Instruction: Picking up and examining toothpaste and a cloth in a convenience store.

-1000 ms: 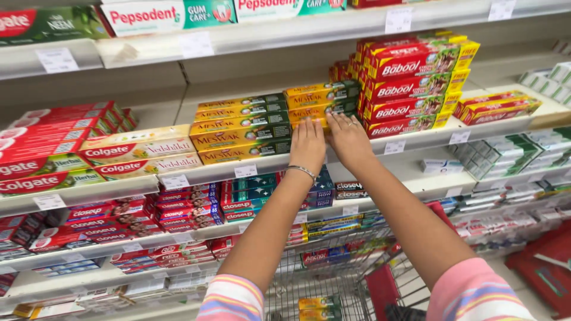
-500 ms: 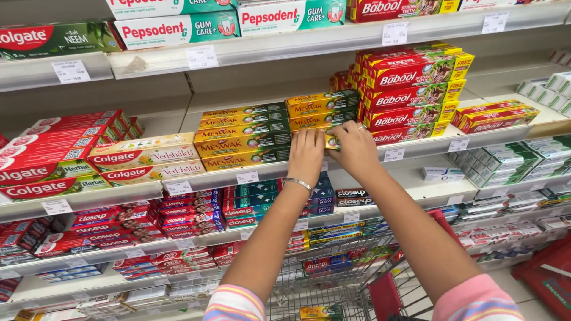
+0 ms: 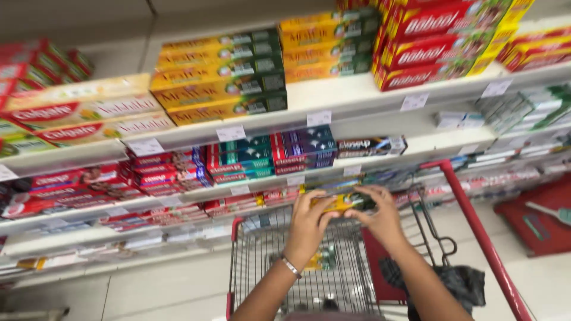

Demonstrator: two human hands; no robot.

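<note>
Both my hands hold one long yellow and green toothpaste box [image 3: 340, 202] level above the wire shopping cart [image 3: 333, 279]. My left hand [image 3: 306, 226] grips its left end, a bracelet on that wrist. My right hand [image 3: 383, 217] grips its right end. The box is blurred by motion. On the shelf above, stacks of the same yellow and green boxes [image 3: 223, 80] lie flat.
White shelves [image 3: 333, 98] carry rows of red, yellow, green and blue toothpaste boxes with price tags along the edges. The cart has a red frame [image 3: 476, 238], a small box [image 3: 321, 260] in its basket and dark cloth [image 3: 449, 279] at the right. A red basket [image 3: 532, 214] sits low right.
My hands came down from the yellow and green stack on the upper shelf, bringing one box with them to above the cart. The view tilted down.
</note>
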